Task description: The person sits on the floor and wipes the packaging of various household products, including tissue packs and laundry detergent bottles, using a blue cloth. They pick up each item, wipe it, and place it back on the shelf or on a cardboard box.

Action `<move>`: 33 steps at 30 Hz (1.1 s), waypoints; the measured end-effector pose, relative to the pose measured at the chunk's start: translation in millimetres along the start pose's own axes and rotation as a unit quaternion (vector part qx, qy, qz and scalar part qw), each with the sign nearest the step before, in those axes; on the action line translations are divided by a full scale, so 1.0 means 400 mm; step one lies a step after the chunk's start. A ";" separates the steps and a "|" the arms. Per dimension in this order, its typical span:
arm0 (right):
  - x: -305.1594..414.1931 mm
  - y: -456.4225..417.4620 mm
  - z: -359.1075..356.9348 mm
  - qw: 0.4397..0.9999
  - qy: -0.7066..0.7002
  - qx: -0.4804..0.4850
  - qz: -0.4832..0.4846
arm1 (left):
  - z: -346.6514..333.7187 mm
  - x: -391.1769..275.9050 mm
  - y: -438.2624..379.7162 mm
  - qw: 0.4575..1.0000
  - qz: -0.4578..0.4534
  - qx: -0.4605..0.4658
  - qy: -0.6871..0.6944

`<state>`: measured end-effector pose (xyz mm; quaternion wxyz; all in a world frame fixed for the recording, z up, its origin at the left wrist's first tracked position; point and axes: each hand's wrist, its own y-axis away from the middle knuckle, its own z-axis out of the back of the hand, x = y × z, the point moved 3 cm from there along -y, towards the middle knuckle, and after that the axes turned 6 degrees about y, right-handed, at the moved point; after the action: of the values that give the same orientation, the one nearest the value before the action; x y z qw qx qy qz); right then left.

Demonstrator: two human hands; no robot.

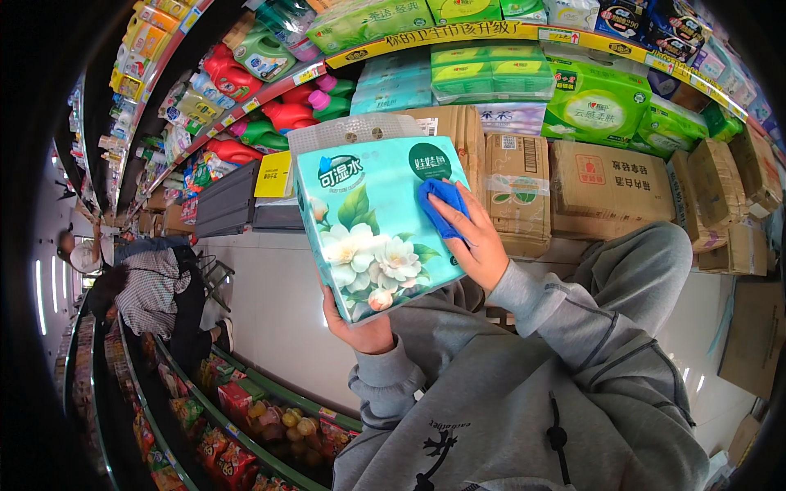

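Observation:
A turquoise plastic-wrapped pack of tissues (381,227), printed with white flowers and green leaves, is tilted in front of me. My left hand (359,325) grips it from below at its lower corner, with the fingers partly hidden behind the pack. In my right hand (476,242) is a folded blue cloth (439,205), pressed flat against the right side of the pack's front, just under a dark round emblem. A clear perforated carry strip (356,132) sticks up along the pack's top edge.
Shelves ahead hold green tissue packs (595,101) and detergent bottles (264,52). Below them stand cardboard cartons (608,184). To the left, a person in a checked shirt (153,288) bends in the aisle near a stool (218,279). Snack shelves (270,393) run behind on the lower left.

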<state>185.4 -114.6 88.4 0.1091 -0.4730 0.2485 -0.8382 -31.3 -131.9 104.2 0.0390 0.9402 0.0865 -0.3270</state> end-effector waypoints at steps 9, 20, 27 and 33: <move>-0.094 0.066 -0.025 0.973 -0.146 -0.072 -0.165 | 0.031 -0.024 -0.018 0.994 -0.058 0.028 -0.093; -0.075 0.172 -0.062 0.799 -0.414 0.031 -0.434 | 0.002 0.011 -0.006 0.994 -0.079 0.033 0.064; -0.062 0.171 -0.061 0.826 -0.406 0.035 -0.390 | -0.008 0.196 0.053 0.986 0.039 -0.030 -0.162; -0.041 0.158 -0.057 0.850 -0.390 0.082 -0.344 | 0.051 0.172 -0.038 0.984 0.147 -0.101 -0.016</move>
<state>171.4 -154.3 33.6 -0.0595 -0.8058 -0.0625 -0.5858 6.7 -110.2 45.3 0.1826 0.9285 -0.0203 -0.3227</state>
